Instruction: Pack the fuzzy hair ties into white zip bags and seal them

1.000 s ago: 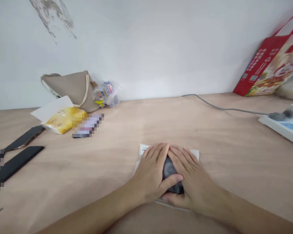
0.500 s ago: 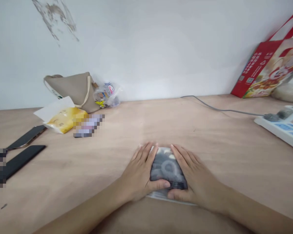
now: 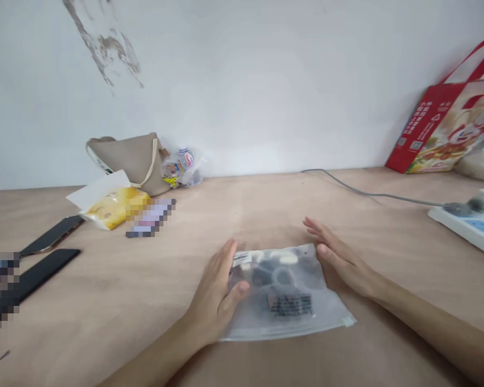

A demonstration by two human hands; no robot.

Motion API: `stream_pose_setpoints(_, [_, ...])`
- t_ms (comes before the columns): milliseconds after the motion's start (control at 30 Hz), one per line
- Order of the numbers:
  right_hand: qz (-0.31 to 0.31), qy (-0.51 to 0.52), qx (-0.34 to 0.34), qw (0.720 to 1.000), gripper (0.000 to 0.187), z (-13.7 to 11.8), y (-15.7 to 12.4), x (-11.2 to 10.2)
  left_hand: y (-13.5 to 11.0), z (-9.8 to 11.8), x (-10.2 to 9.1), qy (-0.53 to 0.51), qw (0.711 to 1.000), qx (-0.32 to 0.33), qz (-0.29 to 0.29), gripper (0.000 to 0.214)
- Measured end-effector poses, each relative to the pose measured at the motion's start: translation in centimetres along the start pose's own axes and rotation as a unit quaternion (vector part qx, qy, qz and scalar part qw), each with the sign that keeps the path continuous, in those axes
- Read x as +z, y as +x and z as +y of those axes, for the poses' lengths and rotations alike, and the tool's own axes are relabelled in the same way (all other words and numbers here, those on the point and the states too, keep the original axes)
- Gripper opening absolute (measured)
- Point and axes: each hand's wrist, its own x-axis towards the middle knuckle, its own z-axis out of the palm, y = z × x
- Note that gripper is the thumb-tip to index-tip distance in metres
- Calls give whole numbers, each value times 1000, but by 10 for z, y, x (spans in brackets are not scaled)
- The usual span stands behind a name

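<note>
A frosted plastic zip bag (image 3: 258, 320) lies flat on the wooden table (image 3: 105, 322), with dark round items (image 3: 272, 277) blurred inside and a small white label (image 3: 242, 259) at its top left corner. My left hand (image 3: 215, 293) rests against the bag's left edge, its thumb on the plastic and fingers spread. My right hand (image 3: 339, 263) stands open on edge beside the right side of the bag, with its fingers lifted off the plastic. Neither hand grips the bag.
Two black phones (image 3: 48, 266) lie at the left. Farther back are a yellow packet (image 3: 113, 209), a beige tote (image 3: 127, 161) and a crumpled plastic bag (image 3: 181, 169). A white power strip (image 3: 468, 226) with a grey cable sits right, below a red carton (image 3: 439, 129).
My hands have slid apart from on top of the bag to its left and right sides. The whole bag now shows, and the view has tilted slightly.
</note>
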Motion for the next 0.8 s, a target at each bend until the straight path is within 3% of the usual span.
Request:
stream_pose_setpoints(133, [59, 23, 90, 994, 48, 1, -4, 1, -3, 24, -4, 58, 984, 128, 109, 55])
stream_pose_setpoints(267, [54, 43, 137, 988, 46, -15, -12, 0, -2, 65, 14, 64, 937, 303, 162, 18])
stream_pose_setpoints(367, [38, 73, 145, 986, 44, -25, -13, -1, 7, 87, 32, 87, 938, 306, 136, 12])
stream_pose_setpoints(533, [45, 116, 134, 983, 37, -25, -11, 3, 31, 106, 52, 156, 920, 321, 160, 17])
stream_pose_setpoints(700, [56, 142, 142, 978, 35, -22, -8, 5, 45, 112, 61, 231, 920, 278, 151, 14])
stream_pose_setpoints(800, [60, 161, 149, 974, 34, -23, -2, 7, 44, 107, 59, 220, 914, 305, 151, 16])
